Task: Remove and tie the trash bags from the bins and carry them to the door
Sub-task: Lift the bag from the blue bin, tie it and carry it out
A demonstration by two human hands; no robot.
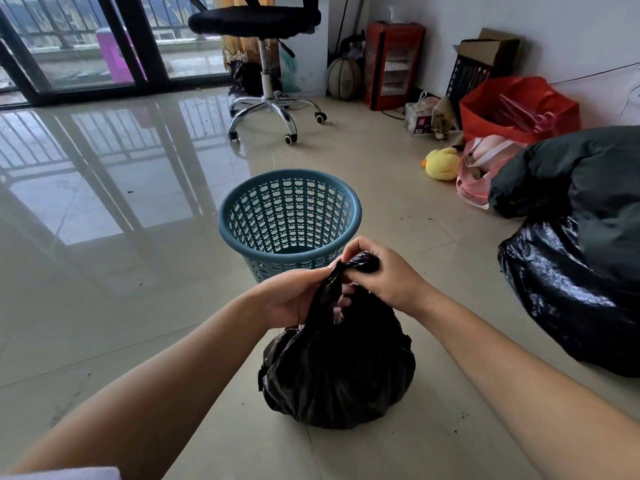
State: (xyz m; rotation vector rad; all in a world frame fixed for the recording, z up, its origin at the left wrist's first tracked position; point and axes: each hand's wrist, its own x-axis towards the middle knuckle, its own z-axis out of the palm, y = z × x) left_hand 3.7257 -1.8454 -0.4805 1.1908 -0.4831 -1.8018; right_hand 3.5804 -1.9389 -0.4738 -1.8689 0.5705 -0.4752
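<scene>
A small black trash bag (337,372) sits on the tiled floor just in front of me, full and rounded. My left hand (294,299) grips its gathered neck from the left. My right hand (384,275) pinches the twisted top end of the same neck from the right. Right behind the bag stands a blue perforated plastic bin (290,216), with no bag inside it. A larger glossy black trash bag (571,292) lies on the floor at the right.
An office chair (263,57) on castors stands beyond the bin. Dark glass sliding doors (86,46) fill the back left. Along the right wall are a red heater (394,64), a red bag (519,109), a yellow duck toy (441,164) and a dark bundle (571,171).
</scene>
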